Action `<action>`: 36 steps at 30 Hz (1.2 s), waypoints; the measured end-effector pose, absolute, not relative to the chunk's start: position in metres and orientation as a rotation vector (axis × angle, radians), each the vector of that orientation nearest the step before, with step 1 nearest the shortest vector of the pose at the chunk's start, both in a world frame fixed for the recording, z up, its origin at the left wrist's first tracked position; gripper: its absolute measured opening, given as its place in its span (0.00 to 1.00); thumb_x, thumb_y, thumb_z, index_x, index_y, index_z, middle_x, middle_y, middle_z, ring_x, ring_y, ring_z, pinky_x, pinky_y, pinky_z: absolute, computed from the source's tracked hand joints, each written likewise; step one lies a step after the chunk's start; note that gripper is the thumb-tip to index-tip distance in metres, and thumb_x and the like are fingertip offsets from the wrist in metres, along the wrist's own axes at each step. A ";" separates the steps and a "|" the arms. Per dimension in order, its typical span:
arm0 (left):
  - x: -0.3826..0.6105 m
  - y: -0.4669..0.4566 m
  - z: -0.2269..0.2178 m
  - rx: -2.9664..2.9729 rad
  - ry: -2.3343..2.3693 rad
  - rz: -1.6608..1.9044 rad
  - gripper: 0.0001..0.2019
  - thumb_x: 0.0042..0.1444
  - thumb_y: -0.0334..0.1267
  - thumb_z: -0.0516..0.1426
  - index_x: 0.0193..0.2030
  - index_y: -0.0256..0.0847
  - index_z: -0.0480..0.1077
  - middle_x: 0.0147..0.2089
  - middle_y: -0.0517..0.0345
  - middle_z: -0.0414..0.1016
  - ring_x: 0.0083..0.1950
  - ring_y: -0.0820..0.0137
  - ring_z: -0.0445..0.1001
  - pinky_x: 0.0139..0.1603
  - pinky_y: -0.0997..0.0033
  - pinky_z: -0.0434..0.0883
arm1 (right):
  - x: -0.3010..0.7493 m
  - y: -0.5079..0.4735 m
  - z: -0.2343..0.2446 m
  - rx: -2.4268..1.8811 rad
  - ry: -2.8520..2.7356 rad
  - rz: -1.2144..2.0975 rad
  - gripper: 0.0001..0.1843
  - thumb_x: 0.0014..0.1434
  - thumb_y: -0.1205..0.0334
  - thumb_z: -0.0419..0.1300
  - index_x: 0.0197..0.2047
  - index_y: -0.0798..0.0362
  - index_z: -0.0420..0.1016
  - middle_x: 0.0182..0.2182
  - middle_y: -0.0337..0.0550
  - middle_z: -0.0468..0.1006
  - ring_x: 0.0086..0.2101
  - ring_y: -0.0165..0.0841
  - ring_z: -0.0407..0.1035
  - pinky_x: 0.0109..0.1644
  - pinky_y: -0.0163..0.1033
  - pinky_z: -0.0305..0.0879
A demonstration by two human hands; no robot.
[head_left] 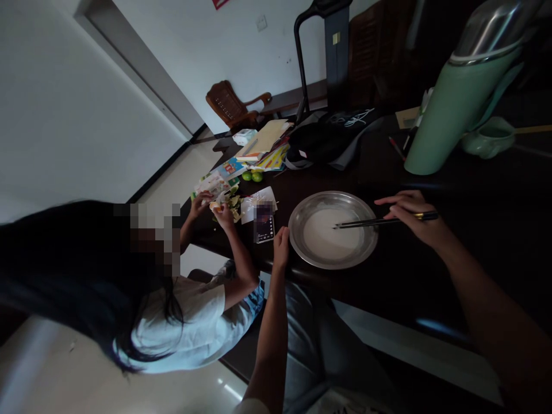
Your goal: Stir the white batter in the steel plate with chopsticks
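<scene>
A wide metal bowl [297,244] with a whitish liquid [330,233] in it sits on the dark table before me. My left hand [281,246] is closed at its left rim, fingertips against the edge; the exact grip is partly hidden. Dark chopsticks [366,222] rest in my right hand [411,215], their tips reaching into the liquid and the index finger stretched out. Close by my left hand lies a phone [264,229] with its screen lit.
At my left a seated person [185,322] handles a peeled fruit [218,204] over green peels [234,201]. Behind are green fruits [252,176], stacked books [265,144] and a black bag [323,138]. A tall green thermos [457,109] and a green cup [489,138] stand at right.
</scene>
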State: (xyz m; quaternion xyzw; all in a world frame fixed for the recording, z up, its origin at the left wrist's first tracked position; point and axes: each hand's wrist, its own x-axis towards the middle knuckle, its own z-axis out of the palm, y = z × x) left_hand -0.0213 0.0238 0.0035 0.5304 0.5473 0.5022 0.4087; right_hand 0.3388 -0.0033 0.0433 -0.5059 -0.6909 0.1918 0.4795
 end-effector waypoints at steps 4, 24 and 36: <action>-0.022 0.024 0.003 1.356 1.350 1.259 0.27 0.62 0.62 0.59 0.24 0.43 0.59 0.26 0.65 0.55 0.31 0.72 0.54 0.35 0.72 0.61 | 0.331 -0.006 0.045 -1.197 -1.772 0.576 0.20 0.69 0.51 0.56 0.30 0.43 0.85 0.48 0.44 0.89 0.51 0.47 0.70 0.60 0.59 0.68; -0.023 0.024 0.005 1.298 1.356 1.261 0.27 0.61 0.61 0.60 0.24 0.42 0.59 0.26 0.65 0.56 0.31 0.72 0.55 0.33 0.73 0.59 | 0.336 -0.004 0.045 -1.263 -1.729 0.528 0.25 0.71 0.44 0.53 0.29 0.41 0.84 0.50 0.39 0.88 0.52 0.45 0.71 0.63 0.59 0.67; -0.024 0.025 0.007 1.276 1.352 1.284 0.25 0.60 0.58 0.62 0.23 0.42 0.62 0.26 0.64 0.58 0.32 0.72 0.56 0.34 0.73 0.61 | 0.335 -0.003 0.048 -1.297 -1.661 0.524 0.24 0.69 0.43 0.55 0.27 0.40 0.84 0.47 0.39 0.88 0.52 0.47 0.71 0.63 0.62 0.66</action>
